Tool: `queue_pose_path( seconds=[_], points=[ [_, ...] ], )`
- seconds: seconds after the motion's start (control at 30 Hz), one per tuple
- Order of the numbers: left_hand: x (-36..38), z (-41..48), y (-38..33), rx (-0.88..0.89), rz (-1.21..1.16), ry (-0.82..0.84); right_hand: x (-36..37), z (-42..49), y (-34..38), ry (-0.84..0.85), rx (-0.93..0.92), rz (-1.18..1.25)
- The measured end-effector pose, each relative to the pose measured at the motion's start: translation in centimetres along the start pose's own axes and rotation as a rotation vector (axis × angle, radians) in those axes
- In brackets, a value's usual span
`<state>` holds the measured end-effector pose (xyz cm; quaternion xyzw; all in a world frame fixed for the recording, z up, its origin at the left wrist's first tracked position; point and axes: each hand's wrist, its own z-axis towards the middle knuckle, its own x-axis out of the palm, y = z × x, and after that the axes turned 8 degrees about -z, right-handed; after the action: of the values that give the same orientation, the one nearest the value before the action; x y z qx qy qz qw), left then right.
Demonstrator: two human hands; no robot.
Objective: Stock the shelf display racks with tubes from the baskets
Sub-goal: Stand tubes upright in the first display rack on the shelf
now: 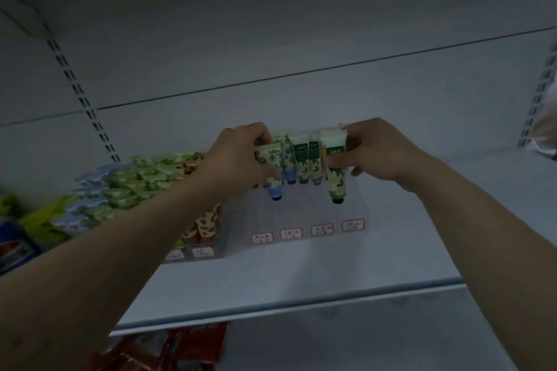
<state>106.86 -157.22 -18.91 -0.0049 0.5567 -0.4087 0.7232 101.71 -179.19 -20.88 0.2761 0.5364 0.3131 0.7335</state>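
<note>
Shelf (301, 274): grey, dim; clear rack (301, 214) on it.
L hand (238, 159): grips blue-green tube (272, 173), cap down, over rack left.
R hand (376, 153): pinches green tube (336, 179), cap down, over rack right.
Btwn hands: row of tubes (304, 159) standing at rack back.

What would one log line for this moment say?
stage: stocking clear rack | left hand: grips blue-flowered tube | right hand: grips green-flowered tube | both tubes: caps down

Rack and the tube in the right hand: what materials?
Display rack: looks like clear glossy acrylic; shelf shows through its walls. Tube gripped by right hand: probably soft printed plastic, dark cap; dim light leaves finish open.
</note>
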Motion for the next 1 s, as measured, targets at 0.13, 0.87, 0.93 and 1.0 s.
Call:
queue_pose_path(
  seconds=[0.13, 0.87, 0.93, 1.0],
  points=[
    [1.0, 1.9, 0.3, 0.041, -0.002, -0.046, 1.6, 1.3, -0.2, -0.075, -0.053, -0.071],
    [2.1, 3.0, 2.4, 0.111, 0.202, -0.039, 3.7, 3.4, -0.3, -0.341, -0.172, -0.314],
    [2.5, 3.2, 2.2, 0.126, 0.205, -0.034, 3.3, 3.6, -0.3, -0.357, -0.172, -0.337],
    [2.7, 3.5, 2.3, 0.115, 0.183, -0.047, 3.0, 3.7, -0.3, -0.37, -0.169, -0.34]
  ],
)
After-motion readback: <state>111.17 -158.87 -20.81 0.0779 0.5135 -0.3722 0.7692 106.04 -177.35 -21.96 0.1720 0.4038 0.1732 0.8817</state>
